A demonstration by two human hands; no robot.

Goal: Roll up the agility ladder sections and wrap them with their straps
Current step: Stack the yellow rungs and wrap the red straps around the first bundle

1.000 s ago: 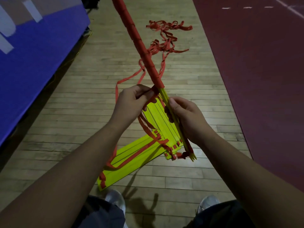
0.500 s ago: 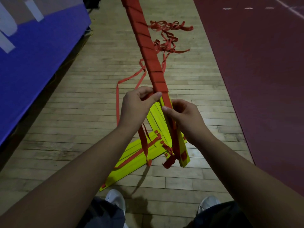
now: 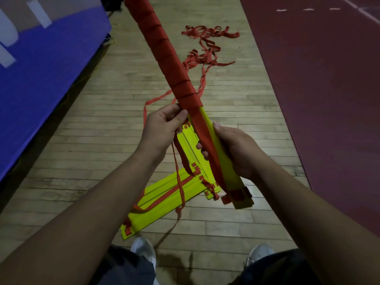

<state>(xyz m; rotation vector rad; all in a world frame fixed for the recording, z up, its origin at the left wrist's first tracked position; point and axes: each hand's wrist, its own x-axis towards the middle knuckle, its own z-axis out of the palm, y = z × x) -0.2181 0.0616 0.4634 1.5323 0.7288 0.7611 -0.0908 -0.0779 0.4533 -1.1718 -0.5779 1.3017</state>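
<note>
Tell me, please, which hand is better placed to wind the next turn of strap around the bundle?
Probably left: the left hand pinches the red strap at the lower edge of the wrap, while the right hand grips the bundle.

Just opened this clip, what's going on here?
A person stands on a wooden floor, holding a bundle of yellow ladder rungs up at an angle. Most of it is already wound in red strap; only its near end shows bare yellow. The right hand grips that end, while the left hand pinches the strap where the winding ends. More yellow rungs lie on the floor below the hands, and a loose tangle of strap lies farther off.
</note>
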